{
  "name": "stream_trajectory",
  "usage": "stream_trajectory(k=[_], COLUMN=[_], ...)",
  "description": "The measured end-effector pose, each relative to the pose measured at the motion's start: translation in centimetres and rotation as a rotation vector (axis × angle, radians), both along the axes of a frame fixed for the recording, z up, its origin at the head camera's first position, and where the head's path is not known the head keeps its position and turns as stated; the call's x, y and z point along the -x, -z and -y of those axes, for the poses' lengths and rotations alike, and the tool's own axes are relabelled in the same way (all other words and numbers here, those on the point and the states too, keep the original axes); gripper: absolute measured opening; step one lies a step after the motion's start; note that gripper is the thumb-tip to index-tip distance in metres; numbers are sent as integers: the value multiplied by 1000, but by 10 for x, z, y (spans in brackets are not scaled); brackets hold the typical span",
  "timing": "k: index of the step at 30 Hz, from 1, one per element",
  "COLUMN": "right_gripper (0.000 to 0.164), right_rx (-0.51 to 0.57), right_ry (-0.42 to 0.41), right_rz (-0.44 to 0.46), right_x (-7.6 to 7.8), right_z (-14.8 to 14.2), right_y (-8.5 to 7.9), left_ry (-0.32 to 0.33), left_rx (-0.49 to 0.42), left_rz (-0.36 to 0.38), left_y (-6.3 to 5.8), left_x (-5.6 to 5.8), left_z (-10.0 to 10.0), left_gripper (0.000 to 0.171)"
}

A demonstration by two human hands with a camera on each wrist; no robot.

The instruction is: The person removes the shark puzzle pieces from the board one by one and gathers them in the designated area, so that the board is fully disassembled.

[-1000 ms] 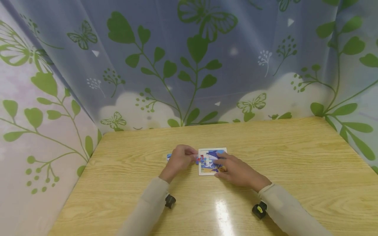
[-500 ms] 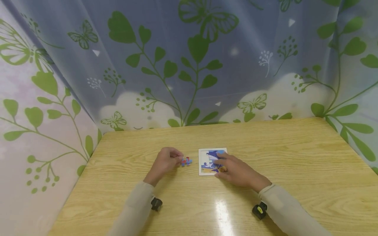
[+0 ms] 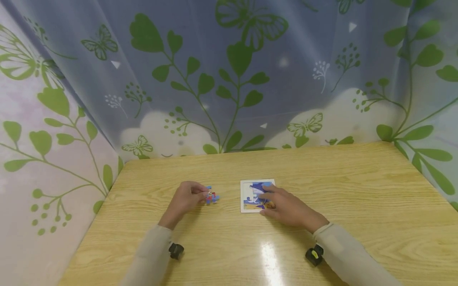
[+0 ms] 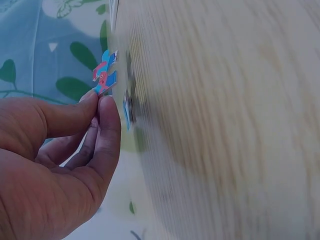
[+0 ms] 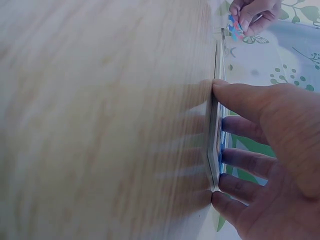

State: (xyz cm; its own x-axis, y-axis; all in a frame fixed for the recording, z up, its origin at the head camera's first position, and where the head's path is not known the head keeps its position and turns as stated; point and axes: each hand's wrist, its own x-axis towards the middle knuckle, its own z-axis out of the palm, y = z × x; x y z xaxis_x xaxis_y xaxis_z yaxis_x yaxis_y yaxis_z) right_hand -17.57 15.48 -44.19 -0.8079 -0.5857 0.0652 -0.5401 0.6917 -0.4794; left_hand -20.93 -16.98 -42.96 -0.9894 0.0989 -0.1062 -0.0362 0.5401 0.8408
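My left hand [image 3: 186, 202] pinches a red and blue jigsaw piece [image 3: 213, 198] between thumb and fingertips, raised above the table in the left wrist view. Another jigsaw piece [image 4: 128, 111] lies on the tabletop below it, mostly hidden by the left hand in the head view. My right hand [image 3: 288, 205] rests on the right part of a white-bordered puzzle tray [image 3: 242, 196]. Its fingers are spread over the tray, and the thumb touches the near edge. Blue sea-picture pieces [image 3: 252, 202] fill part of the tray; a bare white area shows at its upper left.
The wood-grain table [image 3: 229, 246] runs back to a blue curtain [image 3: 286, 79] with green leaves and butterflies. Similar patterned cloth [image 3: 46, 178] hangs at the left side. Black wrist cameras [image 3: 176, 251] sit on both sleeves.
My left hand has moved left, away from the tray, carrying the jigsaw piece that was at the tray's left edge. The right hand and the tray have stayed in place.
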Motion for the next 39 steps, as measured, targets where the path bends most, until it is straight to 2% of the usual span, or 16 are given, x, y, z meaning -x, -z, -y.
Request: stream_trajectory(k=[8,18,27,39], right_gripper=[44,44,43,42], right_rx=[1,1,-6,-4], right_ry=[5,5,7,8], right_rz=[2,5,-2,1], right_x=[-1,-1,1,1], right_z=[-1,-1,0,0], right_y=[-1,-1,2,3], left_ry=[-5,22,35,25], left_rx=[-18,-1,-12,77], left_rz=[16,57,94,69], left_y=[-4,-5,-1,-1], left_x=[-2,-2,0,-1], left_z=[11,21,22,15], left_gripper=[7,8,9,6])
